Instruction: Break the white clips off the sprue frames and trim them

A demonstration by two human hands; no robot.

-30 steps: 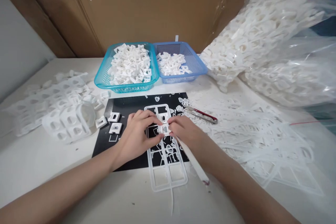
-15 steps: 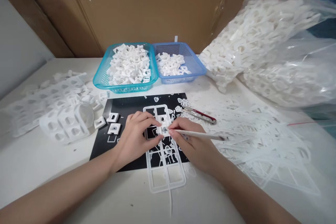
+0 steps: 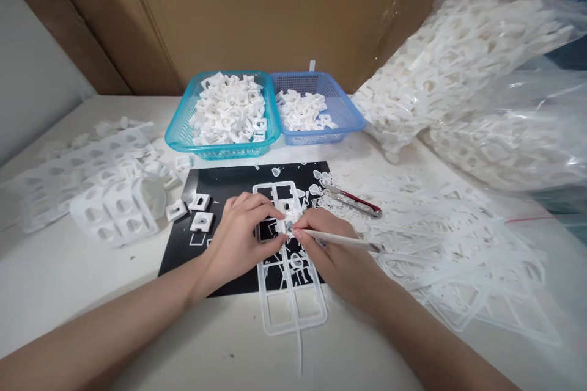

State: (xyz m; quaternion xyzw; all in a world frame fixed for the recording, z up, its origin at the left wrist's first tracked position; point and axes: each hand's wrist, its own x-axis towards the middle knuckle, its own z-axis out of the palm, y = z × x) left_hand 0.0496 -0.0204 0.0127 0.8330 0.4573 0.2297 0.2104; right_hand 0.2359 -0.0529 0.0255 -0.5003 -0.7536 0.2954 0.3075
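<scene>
A white plastic frame [image 3: 293, 311] with small parts moulded into it lies on a black mat [image 3: 220, 180] in front of me. My left hand [image 3: 241, 238] presses down on the frame, pinching a small white part near its middle. My right hand [image 3: 334, 250] is closed on a thin white knife [image 3: 342, 238], its tip resting on the same part between my fingers. Two loose square white parts [image 3: 200, 212] lie on the mat to the left of my left hand.
A teal basket [image 3: 178, 137] and a blue basket [image 3: 346, 116] with several white parts stand behind the mat. Red-handled cutters [image 3: 355, 201] lie to the right. Stripped frames [image 3: 458, 244] cover the right side, filled frames [image 3: 92, 189] the left. Big clear bags [image 3: 481, 73] rise at right.
My right hand has turned the knife from pointing back toward me to lying sideways to the right, and brought its tip onto the part. My left hand has stayed on the frame.
</scene>
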